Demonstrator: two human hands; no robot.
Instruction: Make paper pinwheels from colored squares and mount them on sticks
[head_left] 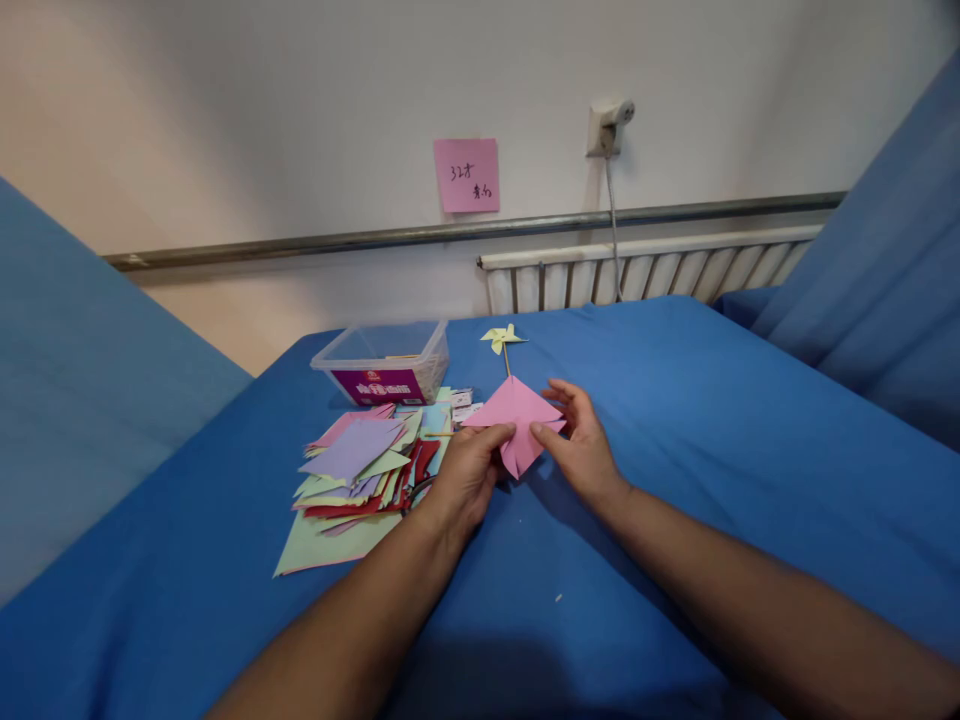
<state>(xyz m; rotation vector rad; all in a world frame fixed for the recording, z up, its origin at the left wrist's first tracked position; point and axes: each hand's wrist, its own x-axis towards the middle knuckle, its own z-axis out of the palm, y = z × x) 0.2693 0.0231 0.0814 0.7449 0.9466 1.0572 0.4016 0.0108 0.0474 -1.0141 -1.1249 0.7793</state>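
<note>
Working from afar, I hold a slit pink paper square, left hand and right hand clamped on it, near a yellow paper pinwheel on blue cloth.

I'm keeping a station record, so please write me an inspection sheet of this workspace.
Surface: blue cloth, creased, with a white scrap near the front.
Job's things: pink paper, held up; yellow pinwheel beyond it.
Clutter: paper pile and plastic tub, left.
Hands: left hand and right hand both hold the pink paper.
Cables: cord hanging from wall socket.
Surroundings: pink note, pipe, radiator, blue curtains.
</note>
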